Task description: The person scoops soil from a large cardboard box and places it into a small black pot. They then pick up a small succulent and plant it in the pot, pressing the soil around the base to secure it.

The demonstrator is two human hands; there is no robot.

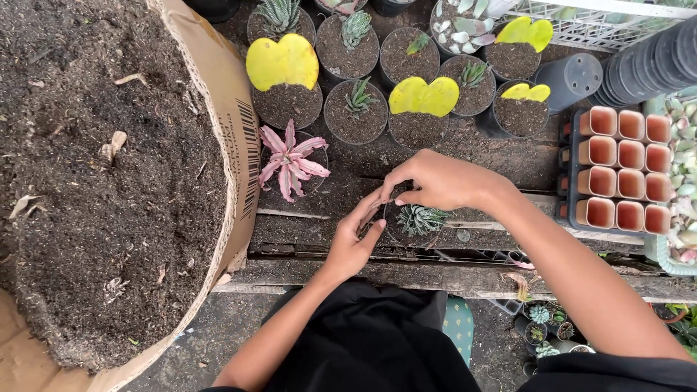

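Left hand (353, 243): fingers curled, cupping the left rim of a small dark pot (406, 231). Right hand (435, 181): arched over it, fingertips pinched at the soil. Succulent (421, 218): spiky green rosette, between both hands. Surface (406, 279): weathered wooden planks, soil-dusted.

One head-worn camera looks steeply down, close above the wooden bench (465, 279) of potted plants (356, 109)

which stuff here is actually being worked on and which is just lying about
In hand: left hand, right hand, small pot with striped succulent.

Lying about: soil heap, pink star plant, yellow heart-leaf pots, terracotta pot tray, black pot stack.
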